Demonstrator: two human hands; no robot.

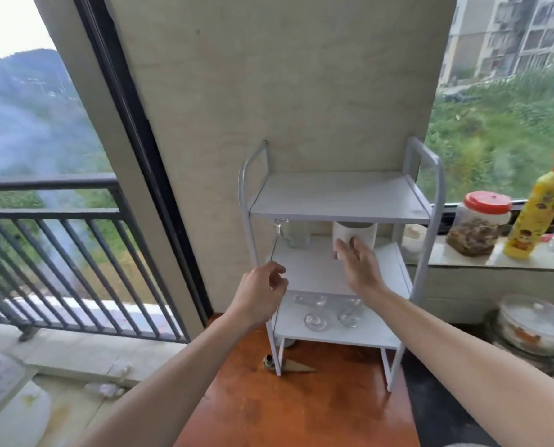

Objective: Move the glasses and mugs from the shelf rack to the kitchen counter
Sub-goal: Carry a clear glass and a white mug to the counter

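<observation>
A white three-tier shelf rack (340,208) stands on a red-brown wooden table against the wall. On its middle shelf sit a clear glass mug (293,232) at the left and a white mug (356,235) at the right. Several clear glasses (330,312) stand on the bottom shelf. My right hand (357,264) reaches into the middle shelf, fingers touching the white mug's lower front; no firm grip shows. My left hand (261,295) hovers at the rack's left front post, fingers loosely curled, holding nothing.
The wooden table (285,411) extends toward me. On the window ledge right of the rack stand a red-lidded jar (478,224) and a yellow bottle (536,211). A lidded pot (536,324) sits low right. A balcony railing (59,253) lies left.
</observation>
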